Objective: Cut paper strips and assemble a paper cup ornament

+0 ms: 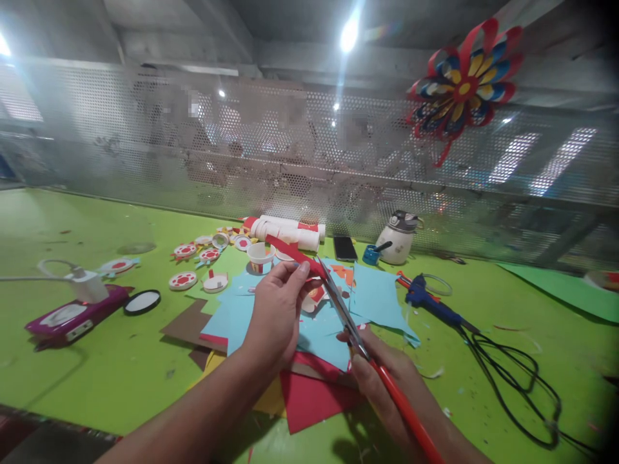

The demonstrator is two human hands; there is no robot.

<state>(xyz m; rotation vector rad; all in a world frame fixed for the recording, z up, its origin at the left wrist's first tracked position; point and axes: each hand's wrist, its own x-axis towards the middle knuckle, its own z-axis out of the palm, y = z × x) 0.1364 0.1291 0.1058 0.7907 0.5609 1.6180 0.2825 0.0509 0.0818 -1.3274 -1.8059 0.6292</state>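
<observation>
My left hand (283,299) pinches a narrow strip of red paper (285,248) between thumb and fingers above the table. My right hand (387,374) is closed round the red handles of a pair of scissors (341,309). Their blades point up and away from me, with the tips at the right end of the red strip. Below both hands lie light blue paper sheets (236,316), a red sheet (314,396) and brown paper (186,325). A paper cup (260,258) stands just beyond my left hand.
A glue gun (430,299) with a coiled black cable lies at right. Behind are a phone (344,248), a blue pot (371,254), a bottle (399,238) and paper rolls (290,232). Decorated discs (184,280) and a purple power strip (80,316) sit at left.
</observation>
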